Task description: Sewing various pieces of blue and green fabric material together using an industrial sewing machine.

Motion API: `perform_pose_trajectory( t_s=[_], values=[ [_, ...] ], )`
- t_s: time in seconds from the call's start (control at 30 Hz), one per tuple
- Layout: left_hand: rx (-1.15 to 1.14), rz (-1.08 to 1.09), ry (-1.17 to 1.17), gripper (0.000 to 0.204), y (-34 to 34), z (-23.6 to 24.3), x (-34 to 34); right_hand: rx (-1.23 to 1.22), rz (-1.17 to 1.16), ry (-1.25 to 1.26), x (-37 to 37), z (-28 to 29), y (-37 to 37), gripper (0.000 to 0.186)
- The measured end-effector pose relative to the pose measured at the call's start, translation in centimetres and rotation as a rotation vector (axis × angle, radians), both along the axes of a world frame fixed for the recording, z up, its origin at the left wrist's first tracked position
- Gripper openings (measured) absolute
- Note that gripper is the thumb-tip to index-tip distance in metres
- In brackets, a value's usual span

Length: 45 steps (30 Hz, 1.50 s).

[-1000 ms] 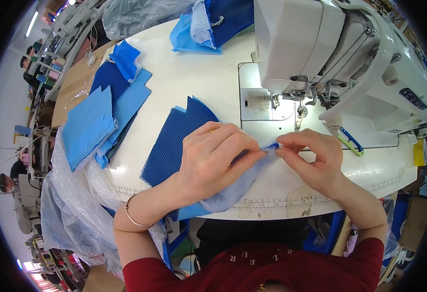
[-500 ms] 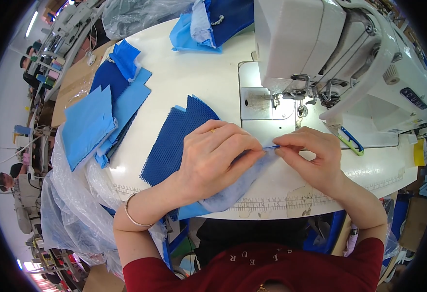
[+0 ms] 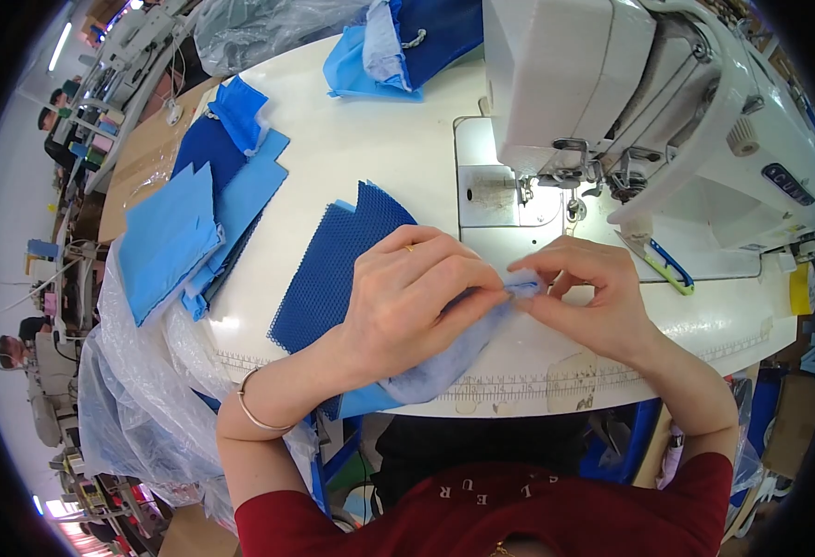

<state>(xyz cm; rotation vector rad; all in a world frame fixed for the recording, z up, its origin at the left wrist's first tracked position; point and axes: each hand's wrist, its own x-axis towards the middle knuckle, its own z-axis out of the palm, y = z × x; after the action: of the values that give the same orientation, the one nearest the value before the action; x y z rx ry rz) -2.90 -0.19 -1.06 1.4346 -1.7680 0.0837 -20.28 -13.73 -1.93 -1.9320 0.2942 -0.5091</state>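
My left hand [image 3: 421,297] pinches a pale, fuzzy blue fabric piece [image 3: 444,362] near its top edge, with fingers curled. My right hand [image 3: 584,302] is closed in a pinch on the same edge, where a narrow blue strip shows between the two hands. Dark blue mesh fabric [image 3: 319,278] lies under and left of my left hand, with a light blue layer [image 3: 365,401] below it. Just beyond my hands are the steel plate [image 3: 509,241] and presser foot of the white sewing machine [image 3: 556,84].
Stacks of blue fabric pieces [image 3: 161,241] lie on the left of the white table [image 3: 305,139], more [image 3: 440,32] at the back. Plastic sheeting [image 3: 129,390] hangs over the left edge. Green-and-blue thread snips [image 3: 672,274] rest at the right. Co-workers [image 3: 8,348] sit far left.
Both hands have shifted slightly away from me, the right one also a little leftward. More of the pale fabric's edge now shows lifted between the fingertips.
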Motion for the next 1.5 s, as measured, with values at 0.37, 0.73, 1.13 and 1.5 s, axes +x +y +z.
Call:
perform_pose_trajectory(
  t_s=[0.37,0.73,1.13,1.5],
  values=[
    [0.332,-0.008,0.185,0.035,-0.1,1.5,0.2,0.04,-0.053,-0.015,-0.2,-1.0,0.4,0.014],
    [0.407,0.011,0.126,0.012,-0.3,1.6,1.2,0.322,-0.05,0.055,-0.2,-0.4,0.5,0.014],
    [0.768,-0.072,0.296,0.016,-5.0,1.9,2.7,0.474,-0.142,0.156,0.2,-1.2,-0.8,0.017],
    [0.96,-0.048,0.106,0.022,-8.5,2.1,3.6,-0.918,-0.172,-0.043,-0.2,-2.7,-1.2,0.021]
  ],
)
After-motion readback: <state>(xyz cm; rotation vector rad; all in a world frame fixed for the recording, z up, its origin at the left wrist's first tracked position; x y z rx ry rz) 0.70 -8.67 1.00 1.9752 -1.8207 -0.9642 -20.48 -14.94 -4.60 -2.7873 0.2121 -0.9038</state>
